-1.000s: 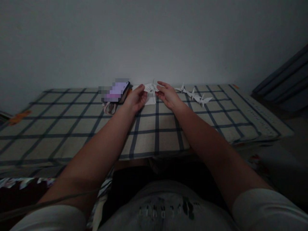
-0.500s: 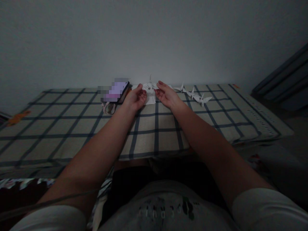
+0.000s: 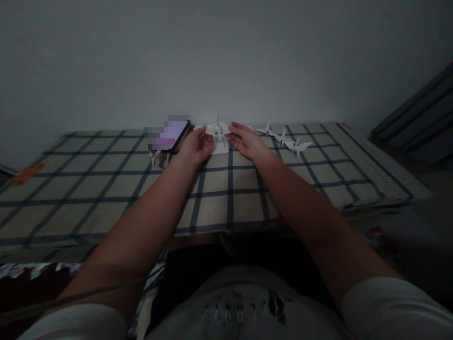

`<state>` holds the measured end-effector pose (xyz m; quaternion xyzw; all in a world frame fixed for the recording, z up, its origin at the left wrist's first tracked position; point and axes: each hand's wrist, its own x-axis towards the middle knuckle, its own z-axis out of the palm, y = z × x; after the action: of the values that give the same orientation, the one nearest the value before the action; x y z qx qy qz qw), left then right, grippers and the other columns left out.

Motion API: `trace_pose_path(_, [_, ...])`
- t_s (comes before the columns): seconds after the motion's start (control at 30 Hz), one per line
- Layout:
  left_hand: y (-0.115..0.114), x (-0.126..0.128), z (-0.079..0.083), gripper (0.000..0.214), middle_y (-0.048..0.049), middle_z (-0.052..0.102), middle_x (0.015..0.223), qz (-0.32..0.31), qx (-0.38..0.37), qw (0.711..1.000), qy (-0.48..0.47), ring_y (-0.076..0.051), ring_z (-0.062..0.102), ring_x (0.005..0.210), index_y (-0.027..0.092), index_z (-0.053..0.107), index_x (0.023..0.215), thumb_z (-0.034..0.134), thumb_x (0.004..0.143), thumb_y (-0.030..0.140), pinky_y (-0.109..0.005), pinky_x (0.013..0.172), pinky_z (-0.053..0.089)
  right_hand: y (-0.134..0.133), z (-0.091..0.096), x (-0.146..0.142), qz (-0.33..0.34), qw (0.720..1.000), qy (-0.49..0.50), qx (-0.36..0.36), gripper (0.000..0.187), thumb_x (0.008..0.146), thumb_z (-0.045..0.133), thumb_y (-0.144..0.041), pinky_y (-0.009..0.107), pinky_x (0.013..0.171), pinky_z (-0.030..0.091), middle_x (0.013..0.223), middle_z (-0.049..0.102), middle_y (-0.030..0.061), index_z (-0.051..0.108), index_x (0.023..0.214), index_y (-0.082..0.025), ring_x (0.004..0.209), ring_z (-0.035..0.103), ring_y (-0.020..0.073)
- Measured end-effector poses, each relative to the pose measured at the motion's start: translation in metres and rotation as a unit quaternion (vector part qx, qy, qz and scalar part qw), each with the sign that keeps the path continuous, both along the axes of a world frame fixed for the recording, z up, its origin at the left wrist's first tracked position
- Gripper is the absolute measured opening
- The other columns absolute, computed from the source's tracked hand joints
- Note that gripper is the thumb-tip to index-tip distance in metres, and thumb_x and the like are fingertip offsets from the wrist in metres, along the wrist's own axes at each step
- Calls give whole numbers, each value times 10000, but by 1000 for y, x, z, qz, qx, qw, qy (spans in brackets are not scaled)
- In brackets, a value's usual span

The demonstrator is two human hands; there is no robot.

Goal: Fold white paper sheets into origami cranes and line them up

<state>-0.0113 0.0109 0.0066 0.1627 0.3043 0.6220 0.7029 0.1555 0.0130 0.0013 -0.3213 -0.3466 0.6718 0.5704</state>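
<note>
A white folded paper crane (image 3: 218, 128) with a thin upright point is between my two hands near the wall. My left hand (image 3: 197, 145) pinches its left wing, with the other fingers curled below. On the other side, my right hand (image 3: 247, 140) has thumb and fingers closed on the right wing. Beneath the crane lies white paper (image 3: 221, 148), partly covered by the hands. To the right, several white paper cranes (image 3: 283, 138) stand in a slanting row on the cloth.
A phone (image 3: 171, 134) with a lit screen leans left of my left hand, a strap loop (image 3: 160, 159) below it. A checked cloth (image 3: 230, 203) covers the table, which meets a plain wall (image 3: 226, 61). An orange patch (image 3: 28, 174) shows at far left.
The crane has come down slightly and shifted a little left. My left hand has moved slightly left and down with it; my right hand has barely moved.
</note>
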Motion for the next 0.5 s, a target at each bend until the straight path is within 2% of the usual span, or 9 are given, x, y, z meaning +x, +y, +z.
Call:
trace_pose_path(0.17, [0,1,3,149,12,613,600,14,-13,1000,12,-52,568,477,147,598,779,606,926,128,-111,494,476,3,-4,4,-19,1000,5,11,191,866,631,-87,242,852,602,842,675,-17,574,1007,-203,752,678,91])
trace_pose_path(0.5, [0,1,4,187,15,595,615,45,-42,998,-18,-42,577,495,148,565,771,545,950,100,-101,559,516,16,-12,5,-26,1000,13,10,136,892,628,-153,266,905,595,892,692,7,576,1007,-205,900,714,125])
